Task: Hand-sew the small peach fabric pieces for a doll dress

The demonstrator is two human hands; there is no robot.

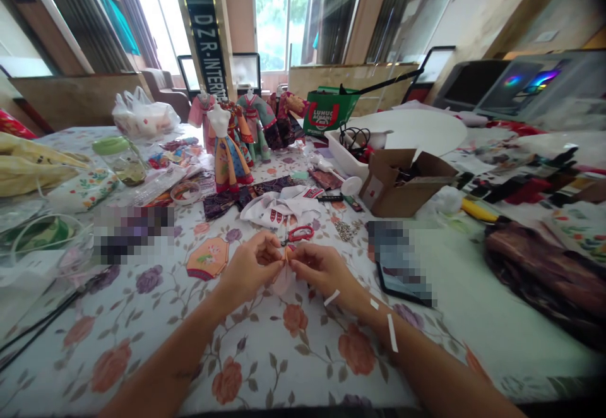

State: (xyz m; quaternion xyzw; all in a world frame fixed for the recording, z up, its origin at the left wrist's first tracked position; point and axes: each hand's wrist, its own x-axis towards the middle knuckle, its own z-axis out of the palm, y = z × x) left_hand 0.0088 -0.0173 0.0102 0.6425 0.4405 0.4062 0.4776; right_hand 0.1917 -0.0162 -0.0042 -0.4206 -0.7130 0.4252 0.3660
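Head view, looking down over both forearms at the cloth-covered surface (pixel 284 367): the left hand (pixel 250 268) and right hand (pixel 319 271) are drawn in close, each curled almost shut, their fingertips (pixel 280 255) meeting in a tight pinch on a small sheer scrap (pixel 283 281) that hangs below them, with a speck of orange at its top. The scrap sits between the hands, just above the flowered cloth, and does not appear to rest on it. It looks very light, soft and limp, likely to slip or crumple under pressure, so it seems best held by its edge with the fingertips alone rather than gripped in the palm. The fingers hide most of what they close on, and the scrap's outline fades against the cloth, so its exact shape and material, fabric or film, cannot be made out. Just beyond the hands lie red-handled scissors (pixel 299 233), and to the left lies a six-sided orange fabric piece (pixel 207 259). White strips (pixel 392 333) cling to the right forearm. Farther off stand dressed dolls (pixel 230 153) and a cardboard box (pixel 402 181). Two pixelated patches, one on each side of the hands, hide whatever lies beneath them.
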